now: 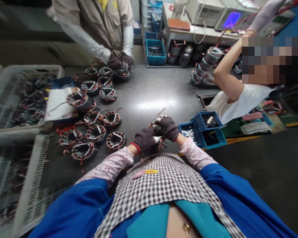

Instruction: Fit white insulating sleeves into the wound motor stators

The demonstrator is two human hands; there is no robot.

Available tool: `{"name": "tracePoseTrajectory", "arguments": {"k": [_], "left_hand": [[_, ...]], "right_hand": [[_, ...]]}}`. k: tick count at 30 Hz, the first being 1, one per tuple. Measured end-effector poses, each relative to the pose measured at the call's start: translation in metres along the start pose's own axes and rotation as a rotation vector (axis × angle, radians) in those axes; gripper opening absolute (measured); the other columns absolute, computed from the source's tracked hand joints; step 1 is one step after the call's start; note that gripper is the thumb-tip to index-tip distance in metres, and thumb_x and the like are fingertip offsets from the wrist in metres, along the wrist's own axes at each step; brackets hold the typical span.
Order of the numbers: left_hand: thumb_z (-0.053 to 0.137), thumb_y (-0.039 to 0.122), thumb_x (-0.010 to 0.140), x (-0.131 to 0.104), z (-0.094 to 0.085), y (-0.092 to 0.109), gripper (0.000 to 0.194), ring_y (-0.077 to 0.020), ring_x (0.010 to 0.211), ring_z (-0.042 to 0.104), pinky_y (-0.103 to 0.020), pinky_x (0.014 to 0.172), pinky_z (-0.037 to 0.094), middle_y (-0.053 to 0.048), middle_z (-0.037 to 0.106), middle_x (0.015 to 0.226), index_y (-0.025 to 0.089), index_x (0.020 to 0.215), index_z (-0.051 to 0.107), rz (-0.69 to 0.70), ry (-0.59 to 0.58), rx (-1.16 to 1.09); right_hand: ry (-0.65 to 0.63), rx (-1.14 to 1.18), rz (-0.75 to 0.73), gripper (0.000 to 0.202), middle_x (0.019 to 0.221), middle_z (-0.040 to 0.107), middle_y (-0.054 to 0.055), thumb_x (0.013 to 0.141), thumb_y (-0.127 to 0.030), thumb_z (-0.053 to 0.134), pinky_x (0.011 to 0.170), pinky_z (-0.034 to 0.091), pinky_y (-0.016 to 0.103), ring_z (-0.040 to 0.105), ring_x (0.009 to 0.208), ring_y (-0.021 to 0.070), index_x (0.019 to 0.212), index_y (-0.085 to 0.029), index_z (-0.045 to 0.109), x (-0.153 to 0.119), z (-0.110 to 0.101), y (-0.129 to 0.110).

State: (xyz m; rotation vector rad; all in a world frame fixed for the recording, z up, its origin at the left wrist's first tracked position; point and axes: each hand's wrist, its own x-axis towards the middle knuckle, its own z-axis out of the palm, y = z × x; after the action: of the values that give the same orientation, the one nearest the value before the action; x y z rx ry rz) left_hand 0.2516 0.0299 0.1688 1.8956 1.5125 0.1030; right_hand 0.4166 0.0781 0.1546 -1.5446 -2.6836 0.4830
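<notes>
My left hand [144, 138] and my right hand [168, 127], both in dark knit gloves, meet close to my chest over the front edge of the grey table [154, 89]. Together they grip a wound motor stator [157, 132], mostly hidden by the gloves, with red and white wire ends sticking up between the fingers. Several finished-looking stators [97, 132] with copper windings lie in a cluster on the table to my left.
White plastic crates [20, 96] of stators stand at the left. Small blue bins [203, 130] sit at my right. One person across the table handles a stator [123, 73]; another at the right reaches up near a stack of stators [206, 64].
</notes>
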Motion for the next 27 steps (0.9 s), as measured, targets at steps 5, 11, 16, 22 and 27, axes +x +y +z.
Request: {"name": "tracePoseTrajectory", "arguments": {"k": [5, 11, 16, 22, 27], "left_hand": [[0.074, 0.038, 0.095, 0.003, 0.002, 0.007, 0.038, -0.0320, 0.110, 0.081, -0.036, 0.093, 0.061, -0.014, 0.084, 0.120, 0.018, 0.127, 0.081, -0.034, 0.028, 0.001], [0.080, 0.040, 0.091, 0.002, 0.003, -0.004, 0.041, -0.0285, 0.104, 0.081, -0.034, 0.089, 0.060, -0.010, 0.085, 0.115, 0.020, 0.128, 0.080, 0.013, -0.003, -0.078], [0.079, 0.047, 0.094, 0.002, 0.002, -0.005, 0.038, -0.0273, 0.102, 0.081, -0.033, 0.087, 0.059, -0.009, 0.085, 0.112, 0.020, 0.121, 0.082, -0.016, -0.001, -0.098], [0.077, 0.041, 0.094, 0.007, -0.003, 0.003, 0.031, -0.0281, 0.105, 0.080, -0.034, 0.091, 0.060, -0.008, 0.085, 0.114, 0.021, 0.118, 0.084, -0.007, -0.081, -0.023], [0.071, 0.030, 0.100, -0.017, -0.011, -0.012, 0.039, -0.0282, 0.124, 0.076, -0.038, 0.108, 0.058, -0.010, 0.081, 0.133, 0.022, 0.137, 0.077, 0.091, 0.000, 0.062]], "right_hand": [[-0.024, -0.085, -0.032, 0.032, 0.145, 0.069, 0.023, 0.107, -0.034, 0.061, 0.106, 0.045, 0.049, 0.058, 0.131, 0.0391, 0.124, -0.014, 0.078, -0.005, -0.004, -0.011], [0.035, 0.168, -0.016, 0.025, 0.130, 0.074, 0.021, 0.101, -0.033, 0.070, 0.111, 0.046, 0.050, 0.061, 0.125, 0.0351, 0.110, -0.012, 0.081, 0.005, 0.004, 0.005], [0.067, 1.071, 0.035, 0.040, 0.103, 0.080, 0.010, 0.102, -0.056, 0.064, 0.095, 0.060, 0.043, 0.072, 0.099, 0.0257, 0.095, -0.019, 0.077, 0.001, -0.002, 0.021], [0.256, 1.223, 0.102, 0.040, 0.097, 0.080, 0.005, 0.091, -0.062, 0.076, 0.089, 0.062, 0.040, 0.074, 0.091, 0.0226, 0.097, -0.023, 0.075, -0.020, 0.002, 0.008], [0.296, 1.033, 0.168, 0.032, 0.106, 0.080, 0.007, 0.097, -0.053, 0.067, 0.098, 0.061, 0.043, 0.074, 0.101, 0.0234, 0.105, -0.023, 0.074, -0.026, 0.028, 0.002]]}}
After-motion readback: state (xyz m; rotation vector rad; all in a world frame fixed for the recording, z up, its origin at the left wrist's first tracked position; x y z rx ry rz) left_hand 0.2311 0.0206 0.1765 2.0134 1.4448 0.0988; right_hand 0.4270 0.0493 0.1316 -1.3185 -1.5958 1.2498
